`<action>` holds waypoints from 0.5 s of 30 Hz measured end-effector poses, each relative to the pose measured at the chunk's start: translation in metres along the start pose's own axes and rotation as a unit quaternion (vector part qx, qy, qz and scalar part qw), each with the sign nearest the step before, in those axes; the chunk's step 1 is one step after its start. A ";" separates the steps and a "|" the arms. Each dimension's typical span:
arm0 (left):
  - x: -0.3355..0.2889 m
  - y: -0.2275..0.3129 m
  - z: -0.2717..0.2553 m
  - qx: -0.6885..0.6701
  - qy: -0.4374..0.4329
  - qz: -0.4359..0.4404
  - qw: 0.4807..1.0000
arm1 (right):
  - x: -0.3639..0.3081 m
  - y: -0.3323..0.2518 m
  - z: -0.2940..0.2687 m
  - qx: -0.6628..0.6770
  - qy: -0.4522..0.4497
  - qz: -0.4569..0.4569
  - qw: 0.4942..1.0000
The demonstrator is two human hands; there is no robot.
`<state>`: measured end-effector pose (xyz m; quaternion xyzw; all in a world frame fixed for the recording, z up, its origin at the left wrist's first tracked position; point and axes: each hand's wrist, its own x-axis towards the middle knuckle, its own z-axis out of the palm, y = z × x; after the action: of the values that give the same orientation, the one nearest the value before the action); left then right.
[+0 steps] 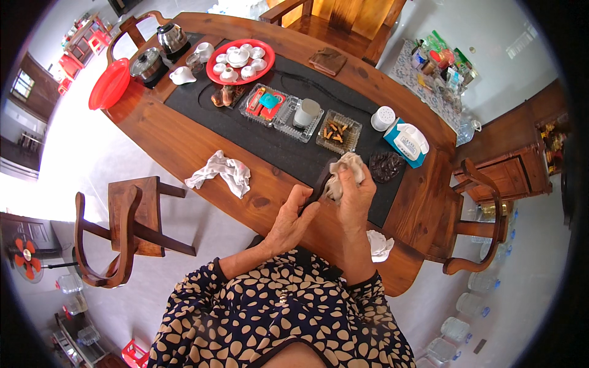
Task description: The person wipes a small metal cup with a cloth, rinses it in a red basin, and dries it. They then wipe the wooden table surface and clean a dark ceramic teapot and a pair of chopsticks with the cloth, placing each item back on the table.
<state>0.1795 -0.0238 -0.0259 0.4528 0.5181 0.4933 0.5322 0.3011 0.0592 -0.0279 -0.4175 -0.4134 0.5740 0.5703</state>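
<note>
My left hand [291, 219] is closed around a narrow, dark, curved object [321, 184] whose exact kind I cannot make out. My right hand [357, 199] grips a crumpled off-white cloth [348, 164] beside the dark object's upper end; the cloth hides part of it. Both hands are above the near side of the wooden table [270, 195]. A glass ashtray with cigarette butts [341, 132] sits just beyond the cloth. To the right of my right hand lies a dark carved ornament [386, 166].
On the table are a white cloth [224, 174], white paper [379, 246], a red tea tray [212, 72] with white cups, clear plastic boxes [288, 126], a tissue pack [410, 141], a kettle [172, 39] and a pot [147, 64]. Wooden chairs [134, 211] stand around it.
</note>
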 end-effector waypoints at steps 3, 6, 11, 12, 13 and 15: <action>-0.002 -0.007 -0.001 -0.043 0.014 -0.008 0.999 | 0.005 -0.002 -0.007 0.003 0.024 -0.007 1.000; 0.005 -0.006 0.000 -0.009 0.043 -0.003 0.999 | -0.016 -0.014 0.007 -0.070 0.003 -0.013 0.997; 0.004 -0.018 0.004 0.026 0.066 0.085 0.994 | -0.028 0.005 0.007 -0.078 -0.042 0.043 0.995; 0.003 -0.015 0.003 0.059 0.064 0.085 0.993 | -0.026 0.006 0.005 -0.078 -0.037 0.054 0.995; 0.002 -0.010 0.004 0.072 0.068 0.084 0.991 | -0.022 0.008 0.003 -0.099 -0.026 0.038 0.994; 0.002 -0.003 0.006 0.096 0.077 0.084 0.989 | -0.011 0.011 -0.001 -0.143 -0.004 0.005 0.990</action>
<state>0.1861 -0.0224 -0.0291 0.5041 0.5631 0.5175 0.4012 0.2984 0.0478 -0.0387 -0.4940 -0.4914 0.5138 0.5005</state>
